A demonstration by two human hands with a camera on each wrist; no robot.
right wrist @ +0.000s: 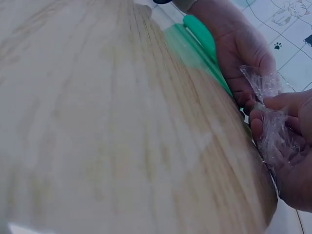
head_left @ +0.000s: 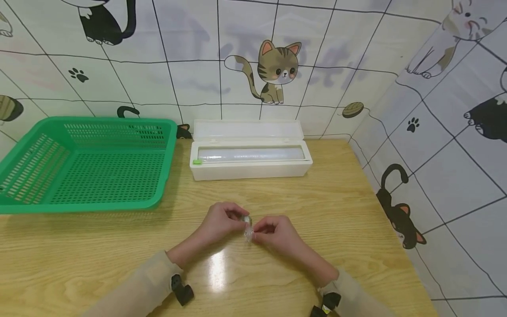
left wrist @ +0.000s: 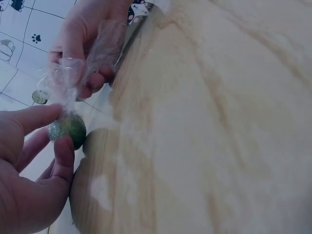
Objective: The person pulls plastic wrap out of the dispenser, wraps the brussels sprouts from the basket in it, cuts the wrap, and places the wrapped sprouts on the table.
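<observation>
A small round green thing (left wrist: pixel 73 130), its exact kind unclear, is wrapped in clear cling film. My left hand (head_left: pixel 223 222) pinches it between thumb and fingers, low over the table. Loose film (left wrist: pixel 68 80) rises from it in a gathered, crinkled neck. My right hand (head_left: pixel 279 233) grips this film close beside the left hand. In the right wrist view the bunched cling film (right wrist: pixel 278 136) spreads over the right palm and fingers. From the head view the green thing is mostly hidden by the left fingers.
Behind the hands stands a white cling film dispenser (head_left: pixel 251 170), lid raised, with a roll (head_left: pixel 253 154) inside and a green slider (head_left: pixel 197 162) at its left. A green plastic basket (head_left: pixel 79 208) sits at the left. Cat-patterned sheeting lines the back and right of the wooden table (head_left: pixel 336 198).
</observation>
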